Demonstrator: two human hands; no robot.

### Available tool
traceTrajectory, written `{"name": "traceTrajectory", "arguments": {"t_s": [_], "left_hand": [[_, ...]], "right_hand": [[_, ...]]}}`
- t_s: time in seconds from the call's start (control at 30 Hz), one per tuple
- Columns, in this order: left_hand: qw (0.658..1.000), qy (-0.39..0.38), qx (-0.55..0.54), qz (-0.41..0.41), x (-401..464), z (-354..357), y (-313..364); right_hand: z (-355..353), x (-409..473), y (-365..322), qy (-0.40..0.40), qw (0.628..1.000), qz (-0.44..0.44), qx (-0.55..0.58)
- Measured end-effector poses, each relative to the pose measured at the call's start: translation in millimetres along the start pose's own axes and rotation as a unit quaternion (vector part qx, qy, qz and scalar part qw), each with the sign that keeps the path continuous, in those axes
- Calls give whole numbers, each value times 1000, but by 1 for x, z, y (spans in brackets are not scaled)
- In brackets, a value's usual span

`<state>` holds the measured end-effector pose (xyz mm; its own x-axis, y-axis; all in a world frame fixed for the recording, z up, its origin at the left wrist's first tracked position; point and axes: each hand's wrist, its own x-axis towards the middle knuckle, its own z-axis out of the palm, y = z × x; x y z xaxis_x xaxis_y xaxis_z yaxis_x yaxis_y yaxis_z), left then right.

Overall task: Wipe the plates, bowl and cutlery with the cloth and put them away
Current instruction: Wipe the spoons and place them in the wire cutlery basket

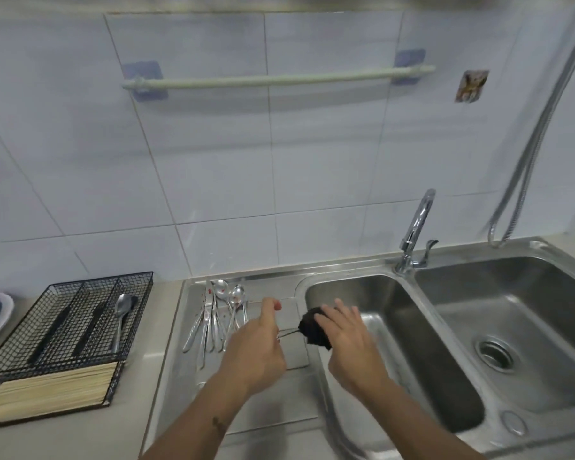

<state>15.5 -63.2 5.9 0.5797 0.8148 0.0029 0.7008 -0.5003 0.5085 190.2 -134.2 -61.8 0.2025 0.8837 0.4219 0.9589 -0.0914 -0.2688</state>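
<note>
at frame centre my left hand [258,340] pinches a cutlery handle [288,333] while my right hand [349,340] grips the dark cloth [312,330] around its other end.

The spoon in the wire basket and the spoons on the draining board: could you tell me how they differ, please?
The spoon in the wire basket lies alone in one compartment and looks clean; the spoons on the draining board lie bunched with other cutlery and carry red specks. The basket spoon is put away; the others still await wiping. Both are plain metal, bowls pointing toward the wall.
</note>
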Motion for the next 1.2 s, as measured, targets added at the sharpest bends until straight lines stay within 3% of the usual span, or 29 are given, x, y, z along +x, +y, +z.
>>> {"name": "traceTrajectory", "arguments": {"t_s": [0.13, 0.27, 0.37, 0.5, 0.7, 0.87, 1.0, 1.13, 1.2], "left_hand": [[1000, 4, 19, -15, 5, 14, 23], [999, 16, 27, -4, 8, 21, 46], [999, -2, 51, -19, 8, 24, 52], [997, -45, 61, -33, 4, 28, 53], [999, -40, 21, -30, 9, 31, 58], [998, -1, -39, -44, 16, 25, 48], [998, -3, -60, -34, 5, 28, 39], [994, 8, -105, -29, 1, 32, 29], [992, 11, -119, -31, 0, 32, 24]], "right_hand": [[-19, 1, 32, 13, 996, 78, 47], [-23, -8, 25, -24, 996, -58, 69], [-21, -14, 47, -54, 996, -6, 64], [-36, -14, 70, 1, 988, 96, 123], [-49, -9, 45, 78, 977, 63, 188], [-31, -23, 27, 30, 992, -54, 110], [-25, -32, 25, -6, 997, 15, 69], [-26, -33, 5, 7, 996, -61, 68], [-27, -30, 13, 4, 997, -13, 76]]}}
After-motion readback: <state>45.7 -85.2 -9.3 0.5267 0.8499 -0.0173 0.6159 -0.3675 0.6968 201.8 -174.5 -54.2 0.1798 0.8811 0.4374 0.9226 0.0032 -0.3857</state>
